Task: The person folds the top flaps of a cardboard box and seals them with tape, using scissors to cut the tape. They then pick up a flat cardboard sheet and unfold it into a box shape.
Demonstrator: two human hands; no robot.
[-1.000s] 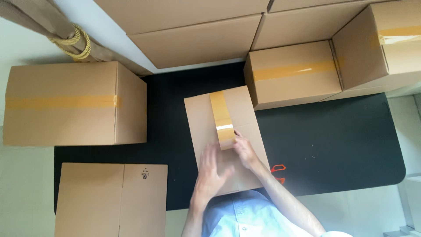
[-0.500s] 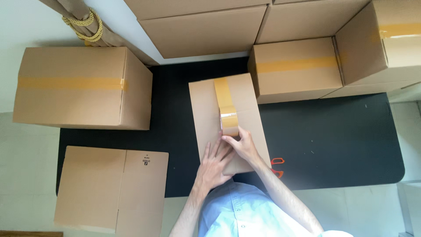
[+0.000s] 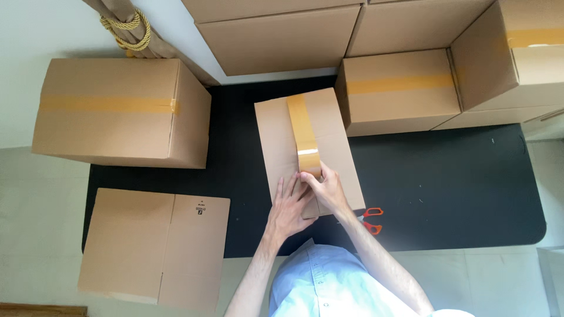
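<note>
Light blue button-up shirt, small pale buttons down the front placket, short sleeves. Forearms bare. Left hand, right hand: no gloves, rings or watch.

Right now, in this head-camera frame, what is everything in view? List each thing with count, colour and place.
Box being taped: one, brown cardboard, centre of the mat.
Tape roll: one, tan, on that box, its strip running up the seam.
Sealed boxes: three, brown with tan tape; left, upper middle, upper right.
Untaped box: one, brown, lower left.
Stacked boxes: brown, along the top edge; count unclear.
Mat: one, black, under the boxes.
Scissors: one pair, orange handles, right of the centre box.
Curtain with rope tie: beige, yellow rope, upper left.
Shirt: light blue, bottom.
Left hand: flat on the box.
Right hand: on the tape roll.
</note>
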